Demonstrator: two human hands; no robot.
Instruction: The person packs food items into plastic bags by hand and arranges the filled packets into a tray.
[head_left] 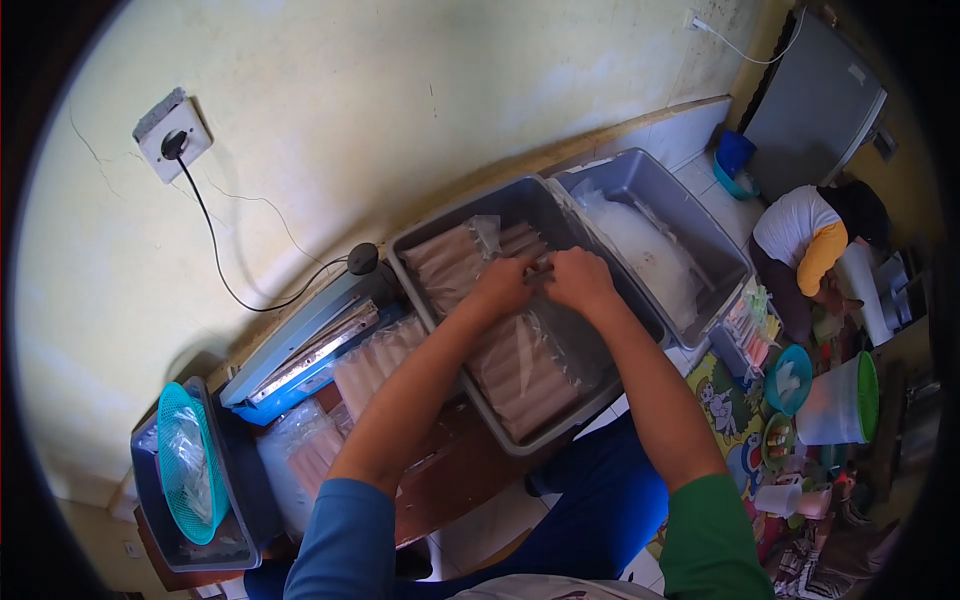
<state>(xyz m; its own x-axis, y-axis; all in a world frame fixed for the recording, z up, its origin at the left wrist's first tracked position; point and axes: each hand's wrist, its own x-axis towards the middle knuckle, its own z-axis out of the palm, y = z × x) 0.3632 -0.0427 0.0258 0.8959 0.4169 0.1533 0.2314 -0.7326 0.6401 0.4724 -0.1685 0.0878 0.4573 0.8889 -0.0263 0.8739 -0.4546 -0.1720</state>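
Both of my hands meet over a grey plastic tub (632,392) that holds clear bags of pinkish-brown, sausage-shaped rolls. My left hand (503,286) has its fingers closed on the clear film at the top of a plastic bag of rolls (515,375). Close beside it, my right hand (580,280) is closed too, pinching the same film. Fingertips and the exact grip are partly hidden. Another bag of rolls (445,262) lies in the tub's far left part, near my left hand.
A second grey tub (722,262) with a whitish plastic bag adjoins on the right. Left are a blue bag sealer (300,365), more bagged rolls (375,360) and a turquoise basket (185,465) on a dark tub. A person (800,235) sits bent over at right, near bowls and containers.
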